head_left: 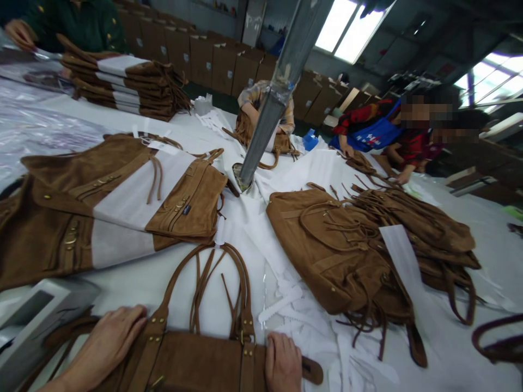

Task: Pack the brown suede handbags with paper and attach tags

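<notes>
A brown suede handbag [200,359] lies in front of me at the bottom of the view, its two looped handles and thin laces stretched away over the white table. At its upper left corner, my left hand [116,335] is closed on the suede with the fingers together, beside a handle's base. My right hand [284,362] curls its fingers over the bag's right end, where a strap tip sticks out beyond it. Brass rivets show at the handle bases. The lower part of the bag is cut off by the frame.
Brown bags with white paper bands [139,190] lie at the left, above a grey-white device [44,316]. More fringed bags [339,245] and paper strips [294,310] are at the right. A metal post [269,103] rises mid-table. Co-workers handle bags across the table; cartons [216,62] line the back.
</notes>
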A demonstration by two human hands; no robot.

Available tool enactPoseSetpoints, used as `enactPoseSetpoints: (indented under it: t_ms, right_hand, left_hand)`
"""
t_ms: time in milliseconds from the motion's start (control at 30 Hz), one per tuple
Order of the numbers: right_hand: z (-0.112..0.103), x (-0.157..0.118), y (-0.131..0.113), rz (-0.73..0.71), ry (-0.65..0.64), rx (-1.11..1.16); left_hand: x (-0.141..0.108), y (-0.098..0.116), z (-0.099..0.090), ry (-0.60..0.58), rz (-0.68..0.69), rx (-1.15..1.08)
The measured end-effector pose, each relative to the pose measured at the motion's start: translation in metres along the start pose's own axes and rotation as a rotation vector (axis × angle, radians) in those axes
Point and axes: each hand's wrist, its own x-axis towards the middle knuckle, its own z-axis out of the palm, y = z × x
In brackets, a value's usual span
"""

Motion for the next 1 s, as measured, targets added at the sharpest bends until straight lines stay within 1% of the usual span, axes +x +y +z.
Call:
enactPoseSetpoints:
  t_ms: [100,167,267,400,433,467,500,567,667,767,833,867,900,933,967,1000]
  right_hand:
    - [0.000,0.000,-0.001,0.004,-0.001,0.066]
    - [0.001,-0.001,0.000,0.027,-0.007,0.108]
    - [0.004,-0.003,0.002,0.045,0.010,0.167]
    - [0.008,-0.005,0.003,0.061,0.041,0.206]
    - [0.008,-0.005,0.003,0.066,0.048,0.208]
    - [0.008,-0.005,0.002,0.070,0.055,0.204]
    - [0.008,-0.005,0.001,0.073,0.063,0.195]
    - [0.007,-0.005,-0.001,0.070,0.078,0.163]
    - [0.004,-0.005,-0.006,0.049,0.104,0.104]
    - [0.003,-0.007,-0.009,0.037,0.139,0.065]
    - [0.005,-0.007,-0.008,0.040,0.151,0.053]
    - [0.006,-0.007,-0.007,0.044,0.154,0.050]
    - [0.007,-0.007,-0.007,0.047,0.155,0.048]
    - [0.008,-0.007,-0.006,0.049,0.157,0.044]
    - [0.009,-0.007,-0.006,0.050,0.155,0.036]
    - [0.009,-0.007,-0.007,0.051,0.146,0.019]
  left_hand:
    - [-0.003,-0.003,0.006,0.130,0.059,0.019]
    - [-0.004,-0.007,0.007,0.156,0.085,0.065]
    - [0.000,-0.012,0.004,0.115,0.088,0.086]
    - [0.011,-0.017,-0.002,-0.009,0.080,-0.027]
    - [0.012,-0.018,-0.002,-0.023,0.077,-0.031]
    - [0.014,-0.019,-0.001,-0.012,0.079,-0.019]
    - [0.014,-0.020,0.000,0.028,0.085,0.004]
    - [0.014,-0.023,0.002,0.159,0.128,0.058]
    - [0.005,-0.023,-0.004,0.332,0.231,0.121]
    - [-0.015,-0.007,-0.020,0.512,0.371,0.131]
    - [-0.033,0.011,-0.025,0.634,0.529,0.091]
    - [-0.041,0.021,-0.023,0.651,0.613,0.095]
    - [-0.047,0.031,-0.018,0.631,0.678,0.131]
    - [-0.052,0.039,-0.010,0.594,0.703,0.197]
    - [-0.054,0.045,0.001,0.553,0.681,0.280]
    - [-0.054,0.048,0.012,0.522,0.622,0.354]
